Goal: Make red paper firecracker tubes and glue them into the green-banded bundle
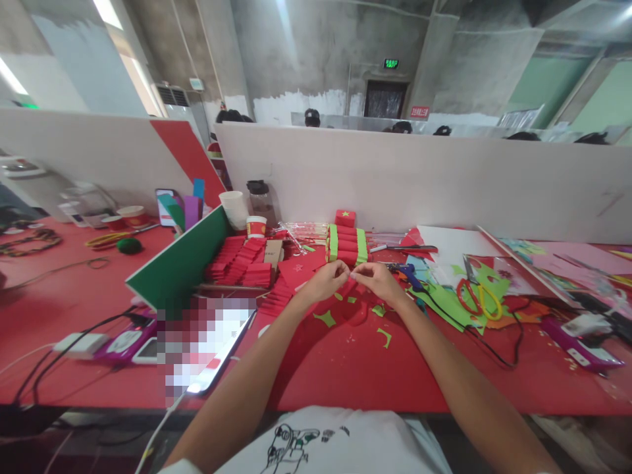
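Note:
My left hand [332, 279] and my right hand [376, 279] meet over the red table, thumbs and fingertips pinched close together. Anything between them is too small to name. Just beyond my fingers lies a bundle of red rolls [347, 245] with yellow-green bands along both ends. A small red box [345, 218] with a yellow star stands behind it. Yellow-green paper scraps [324, 319] are scattered below my hands. Left of my left hand are a red paper piece [300, 268] with a star outline and stacks of folded red strips [241, 258].
Scissors [480, 299] with red and yellow handles rest on green paper sheets [444, 299] at right. A blue glue gun [411, 273] trails a black cord. A lit tablet [217, 349], a green board [178, 257], a paper cup [257, 226] and a bottle [261, 201] stand leftward.

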### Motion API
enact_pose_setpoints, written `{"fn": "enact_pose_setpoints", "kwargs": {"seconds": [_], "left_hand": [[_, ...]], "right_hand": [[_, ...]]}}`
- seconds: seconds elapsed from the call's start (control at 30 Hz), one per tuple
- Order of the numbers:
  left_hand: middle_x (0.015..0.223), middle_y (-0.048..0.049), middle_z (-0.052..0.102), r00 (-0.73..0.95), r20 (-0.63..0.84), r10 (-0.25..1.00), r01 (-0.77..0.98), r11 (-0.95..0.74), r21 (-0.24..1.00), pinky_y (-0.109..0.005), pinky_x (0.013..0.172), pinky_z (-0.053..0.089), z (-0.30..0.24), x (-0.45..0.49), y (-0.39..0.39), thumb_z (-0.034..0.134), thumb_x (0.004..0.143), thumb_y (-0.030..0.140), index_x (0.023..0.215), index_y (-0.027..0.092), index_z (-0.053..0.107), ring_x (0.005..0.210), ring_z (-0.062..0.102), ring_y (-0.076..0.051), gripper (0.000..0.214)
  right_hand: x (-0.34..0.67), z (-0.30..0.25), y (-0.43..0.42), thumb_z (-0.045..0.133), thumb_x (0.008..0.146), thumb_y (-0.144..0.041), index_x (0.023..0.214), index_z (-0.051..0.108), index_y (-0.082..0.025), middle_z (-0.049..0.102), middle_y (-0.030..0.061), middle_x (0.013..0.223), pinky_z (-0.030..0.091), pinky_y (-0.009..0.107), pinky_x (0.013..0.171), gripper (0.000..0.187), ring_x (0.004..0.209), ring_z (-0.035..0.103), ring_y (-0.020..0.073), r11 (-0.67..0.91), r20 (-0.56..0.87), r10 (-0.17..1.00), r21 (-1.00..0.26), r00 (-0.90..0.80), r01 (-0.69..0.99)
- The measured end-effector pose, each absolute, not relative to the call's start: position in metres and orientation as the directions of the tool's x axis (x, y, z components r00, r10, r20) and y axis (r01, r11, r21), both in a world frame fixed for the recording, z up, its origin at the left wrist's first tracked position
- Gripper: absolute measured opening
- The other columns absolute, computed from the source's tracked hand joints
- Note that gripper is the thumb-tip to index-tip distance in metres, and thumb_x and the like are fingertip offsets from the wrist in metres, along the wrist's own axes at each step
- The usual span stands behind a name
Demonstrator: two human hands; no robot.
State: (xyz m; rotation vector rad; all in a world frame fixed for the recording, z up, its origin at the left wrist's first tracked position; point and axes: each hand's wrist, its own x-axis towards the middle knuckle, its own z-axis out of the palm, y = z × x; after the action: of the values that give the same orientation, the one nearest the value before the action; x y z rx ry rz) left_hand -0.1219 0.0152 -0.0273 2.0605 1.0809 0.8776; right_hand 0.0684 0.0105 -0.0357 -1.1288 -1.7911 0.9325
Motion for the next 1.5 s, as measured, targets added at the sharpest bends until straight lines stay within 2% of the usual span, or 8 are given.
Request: {"fn": "enact_pose_setpoints", "kwargs": {"seconds": [0.37, 0.63, 0.9, 1.23, 1.5], "left_hand": [[0.075, 0.001, 0.058, 0.441, 0.261, 0.859, 0.444, -0.461, 0.768, -0.023, 0.06, 0.041, -0.028, -0.122, 0.016, 0.045, 0.085, 0.028, 0.083, 0.016, 0.058, 0.065, 0.05, -0.011, 0.018], [0.073, 0.0009, 0.056, 0.44, 0.261, 0.859, 0.428, -0.456, 0.78, -0.024, 0.059, 0.041, -0.027, -0.122, 0.015, 0.045, 0.085, 0.03, 0.082, 0.016, 0.058, 0.063, 0.049, -0.011, 0.019], [0.071, 0.0018, 0.055, 0.444, 0.247, 0.861, 0.393, -0.435, 0.811, -0.024, 0.058, 0.04, -0.031, -0.123, 0.019, 0.045, 0.087, 0.034, 0.082, 0.016, 0.057, 0.062, 0.048, -0.011, 0.022], [0.077, -0.0003, 0.058, 0.459, 0.244, 0.855, 0.389, -0.44, 0.81, -0.023, 0.062, 0.045, -0.032, -0.123, 0.02, 0.047, 0.085, 0.031, 0.086, 0.016, 0.058, 0.067, 0.053, -0.012, 0.019], [0.08, -0.0012, 0.06, 0.494, 0.241, 0.835, 0.401, -0.465, 0.789, -0.023, 0.061, 0.046, -0.031, -0.123, 0.018, 0.049, 0.086, 0.034, 0.087, 0.016, 0.059, 0.069, 0.055, -0.012, 0.02]], "right_hand": [[0.069, -0.038, 0.011, 0.067, 0.079, -0.042, 0.088, 0.072, -0.015, 0.066, 0.0014, 0.072, 0.038, 0.024, 0.054, 0.029, 0.055, 0.05, 0.0114, 0.314, 0.224, 0.931, -0.894, -0.289, 0.319], [0.07, -0.04, 0.012, 0.07, 0.077, -0.044, 0.085, 0.072, -0.015, 0.06, -0.0007, 0.066, 0.034, 0.023, 0.048, 0.03, 0.05, 0.043, 0.009, 0.273, 0.186, 0.939, -0.915, -0.29, 0.297], [0.074, -0.047, 0.02, 0.071, 0.076, -0.046, 0.094, 0.073, -0.016, 0.064, 0.0002, 0.069, 0.038, 0.023, 0.048, 0.035, 0.048, 0.047, 0.0093, 0.234, 0.164, 0.943, -0.944, -0.288, 0.23], [0.075, -0.041, 0.017, 0.068, 0.077, -0.049, 0.084, 0.07, -0.016, 0.06, -0.0012, 0.063, 0.033, 0.023, 0.046, 0.033, 0.048, 0.043, 0.0097, 0.281, 0.22, 0.943, -0.929, -0.252, 0.242], [0.074, -0.043, 0.02, 0.07, 0.075, -0.049, 0.09, 0.067, -0.016, 0.066, 0.001, 0.072, 0.036, 0.022, 0.048, 0.036, 0.051, 0.049, 0.01, 0.283, 0.233, 0.943, -0.937, -0.238, 0.206]]}}
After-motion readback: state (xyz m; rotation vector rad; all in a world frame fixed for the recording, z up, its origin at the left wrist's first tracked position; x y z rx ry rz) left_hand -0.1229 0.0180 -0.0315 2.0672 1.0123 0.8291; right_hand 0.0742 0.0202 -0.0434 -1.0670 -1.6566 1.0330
